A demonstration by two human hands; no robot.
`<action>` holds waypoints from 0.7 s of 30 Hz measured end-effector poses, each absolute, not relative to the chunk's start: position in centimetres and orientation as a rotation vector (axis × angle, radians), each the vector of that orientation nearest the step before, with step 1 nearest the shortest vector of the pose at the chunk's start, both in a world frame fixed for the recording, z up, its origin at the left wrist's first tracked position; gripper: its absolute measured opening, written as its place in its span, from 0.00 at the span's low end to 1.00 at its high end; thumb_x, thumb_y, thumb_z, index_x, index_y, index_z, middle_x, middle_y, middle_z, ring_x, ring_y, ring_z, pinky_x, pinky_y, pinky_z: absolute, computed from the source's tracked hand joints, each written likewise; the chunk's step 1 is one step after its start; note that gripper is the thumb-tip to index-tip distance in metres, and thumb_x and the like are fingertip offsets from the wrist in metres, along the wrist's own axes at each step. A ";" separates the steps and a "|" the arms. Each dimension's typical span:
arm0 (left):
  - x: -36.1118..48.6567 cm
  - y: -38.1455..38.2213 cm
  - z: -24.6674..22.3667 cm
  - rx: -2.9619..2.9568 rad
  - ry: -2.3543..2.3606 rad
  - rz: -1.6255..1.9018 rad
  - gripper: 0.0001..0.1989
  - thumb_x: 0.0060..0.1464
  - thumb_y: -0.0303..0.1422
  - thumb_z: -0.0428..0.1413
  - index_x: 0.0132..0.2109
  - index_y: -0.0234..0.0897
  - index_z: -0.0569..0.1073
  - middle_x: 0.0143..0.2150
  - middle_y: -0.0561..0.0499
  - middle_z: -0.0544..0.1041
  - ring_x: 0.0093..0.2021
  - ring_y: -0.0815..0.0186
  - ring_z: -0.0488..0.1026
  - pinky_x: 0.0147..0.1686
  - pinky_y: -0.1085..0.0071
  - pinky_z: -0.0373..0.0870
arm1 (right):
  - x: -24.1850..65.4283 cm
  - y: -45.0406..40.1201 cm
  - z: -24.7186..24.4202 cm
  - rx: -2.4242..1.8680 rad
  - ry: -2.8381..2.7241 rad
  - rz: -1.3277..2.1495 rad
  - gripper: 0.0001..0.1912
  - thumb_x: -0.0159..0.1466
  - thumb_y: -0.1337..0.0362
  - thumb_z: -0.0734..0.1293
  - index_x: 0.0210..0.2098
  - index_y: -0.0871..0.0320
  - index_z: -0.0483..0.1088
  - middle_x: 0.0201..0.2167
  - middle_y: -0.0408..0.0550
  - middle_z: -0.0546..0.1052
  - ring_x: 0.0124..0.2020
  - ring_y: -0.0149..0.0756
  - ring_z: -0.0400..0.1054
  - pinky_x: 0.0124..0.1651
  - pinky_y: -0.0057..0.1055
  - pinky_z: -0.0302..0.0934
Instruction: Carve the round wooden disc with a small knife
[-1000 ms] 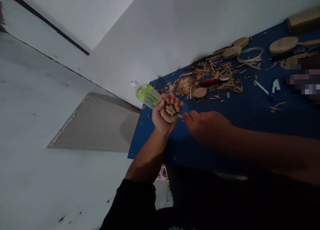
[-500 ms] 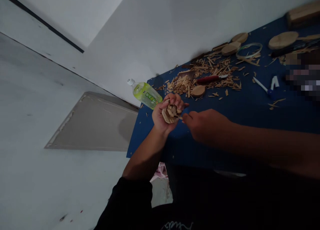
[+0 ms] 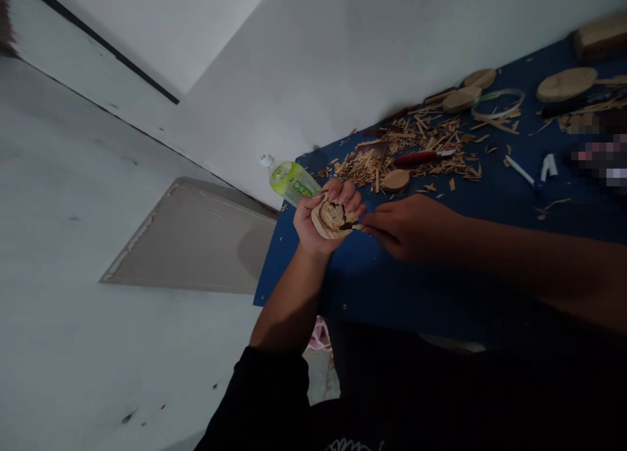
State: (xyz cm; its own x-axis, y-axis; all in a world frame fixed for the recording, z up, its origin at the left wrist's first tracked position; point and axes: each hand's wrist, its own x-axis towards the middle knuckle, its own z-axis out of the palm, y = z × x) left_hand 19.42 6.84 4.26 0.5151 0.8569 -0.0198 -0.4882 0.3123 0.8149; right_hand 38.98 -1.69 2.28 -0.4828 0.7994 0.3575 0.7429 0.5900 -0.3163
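Cupped in my left hand (image 3: 309, 232) is a round wooden piece (image 3: 326, 223) with a rough hollow and loose shavings in it. The fingers wrap round its far side and the thumb lies along its rim. My right hand (image 3: 399, 229) is closed on the handle of a small carving tool (image 3: 353, 227), mostly hidden by the fingers. Its dark metal tip reaches into the hollow, at the edge nearest my right hand. Beyond the left hand stands a bottle (image 3: 291, 182) with a yellow-green label, partly hidden by the fingers.
Wood shavings (image 3: 421, 137) lie heaped along the back of the blue table (image 3: 441, 294), with a red-handled knife (image 3: 424, 157) and a small wooden disc (image 3: 396, 180). Farther right are a clear ring (image 3: 498, 103), a white pen-like stick (image 3: 523, 171) and a spoon-shaped wooden piece (image 3: 567, 85). A wall (image 3: 343, 65) borders the table.
The wooden piece has turned in my left hand, so its hollow shows more openly. My right hand has shifted slightly, with the tool tip still in the hollow. The whole view has swung a little.
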 end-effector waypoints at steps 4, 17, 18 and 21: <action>19.3 7.0 4.4 0.833 0.458 0.931 0.15 0.57 0.42 0.58 0.33 0.42 0.60 0.33 0.50 0.61 0.30 0.63 0.63 0.31 0.63 0.68 | 39.3 -1.5 1.6 -1.201 -2.317 0.159 0.23 0.83 0.57 0.57 0.55 0.58 0.83 0.44 0.54 0.85 0.38 0.41 0.74 0.38 0.37 0.49; 20.4 6.1 4.1 0.907 0.570 1.101 0.15 0.61 0.42 0.59 0.33 0.41 0.63 0.33 0.51 0.63 0.31 0.64 0.66 0.35 0.65 0.73 | 36.5 -4.4 1.1 -1.434 -2.331 -0.202 0.14 0.76 0.70 0.60 0.51 0.61 0.77 0.37 0.55 0.79 0.28 0.39 0.69 0.30 0.37 0.39; 20.5 5.9 3.9 0.909 0.568 1.113 0.15 0.61 0.41 0.59 0.32 0.41 0.63 0.33 0.51 0.63 0.31 0.64 0.67 0.36 0.65 0.73 | 36.3 -4.6 1.2 -1.452 -2.343 -0.192 0.15 0.75 0.71 0.60 0.52 0.62 0.77 0.37 0.55 0.79 0.28 0.40 0.70 0.30 0.37 0.40; 20.9 5.6 3.4 0.906 0.526 1.117 0.14 0.59 0.38 0.61 0.32 0.41 0.63 0.33 0.51 0.63 0.31 0.65 0.67 0.36 0.66 0.74 | 35.8 -5.2 1.4 -1.490 -2.385 -0.141 0.18 0.73 0.75 0.60 0.56 0.65 0.77 0.39 0.58 0.80 0.30 0.42 0.73 0.29 0.36 0.43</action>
State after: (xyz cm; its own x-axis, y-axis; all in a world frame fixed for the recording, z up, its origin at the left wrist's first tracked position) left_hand 20.87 5.64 3.38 0.3754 0.9241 0.0710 -0.5338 0.1529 0.8317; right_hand 35.79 -5.24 1.44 -0.4019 0.8568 0.3229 0.8889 0.4498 -0.0873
